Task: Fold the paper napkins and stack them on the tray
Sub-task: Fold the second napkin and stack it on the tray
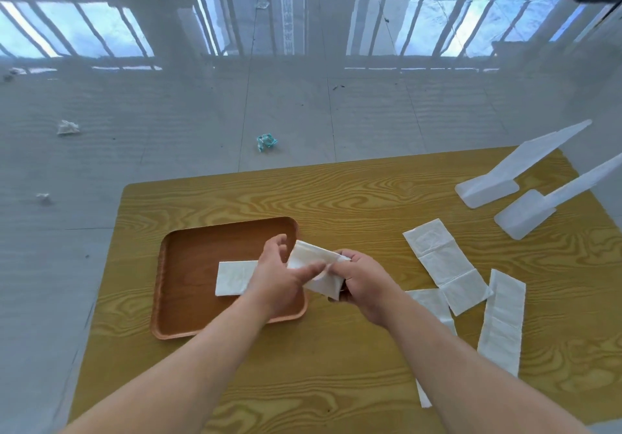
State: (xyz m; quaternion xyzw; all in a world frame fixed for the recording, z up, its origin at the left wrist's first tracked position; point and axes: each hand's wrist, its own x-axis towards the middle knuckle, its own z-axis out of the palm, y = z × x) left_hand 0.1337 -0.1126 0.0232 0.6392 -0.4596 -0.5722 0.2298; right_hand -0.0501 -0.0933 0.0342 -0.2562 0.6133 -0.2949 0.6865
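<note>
A brown wooden tray point(188, 252) lies on the left half of the yellow wood-grain table. One folded white napkin point(234, 278) rests flat inside it. Just above the tray's right edge, both hands hold a second white napkin point(311, 257) that is partly folded. My left hand point(277, 275) pinches its left end with fingers and thumb. My right hand point(361, 280) grips its right end. Three unfolded napkin strips lie on the table to the right: one point(444, 265) angled, one point(503, 319) near the right edge, and one point(434, 305) partly under my right forearm.
Two white plastic stands point(488, 189) point(525, 215) sit at the table's far right corner. The table edge runs along the left and far sides point(128, 198). Crumpled paper scraps point(267, 141) lie on the grey floor beyond.
</note>
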